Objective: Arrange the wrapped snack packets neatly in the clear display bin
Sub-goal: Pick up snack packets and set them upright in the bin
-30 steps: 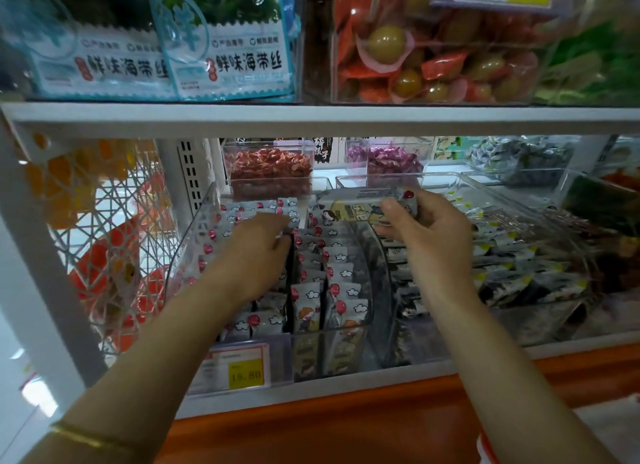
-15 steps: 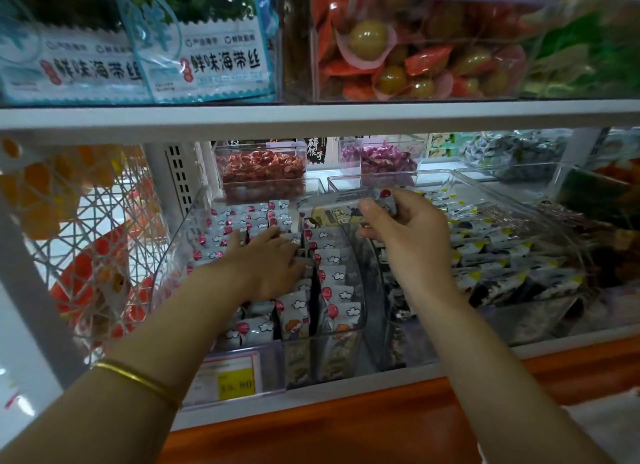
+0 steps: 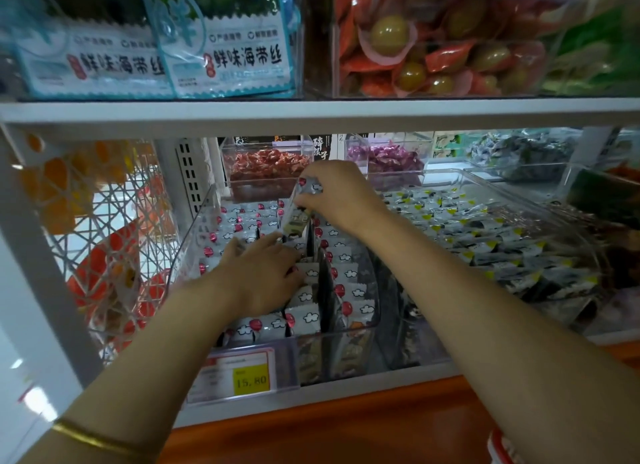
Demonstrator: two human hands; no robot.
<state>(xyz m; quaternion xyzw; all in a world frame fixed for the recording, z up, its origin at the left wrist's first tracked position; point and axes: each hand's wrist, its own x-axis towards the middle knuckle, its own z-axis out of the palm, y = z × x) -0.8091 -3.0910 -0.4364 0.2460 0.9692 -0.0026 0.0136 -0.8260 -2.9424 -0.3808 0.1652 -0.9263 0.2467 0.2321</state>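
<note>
Packet (image 3: 298,218), white and cloud-printed, now tipped on end.

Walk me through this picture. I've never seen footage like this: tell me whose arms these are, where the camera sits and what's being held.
No machine here: these are a person's two bare arms, filmed by one wide-angle camera worn on the head, looking forward and down. On the lower shelf stands a clear display bin filled with rows of white wrapped packets, with a yellow price tag at its front. The left hand rests on those rows. The right hand pinches one snack packet by its upper end, tilted above the rows. To the right sits another bin of yellow-marked packets.
</note>
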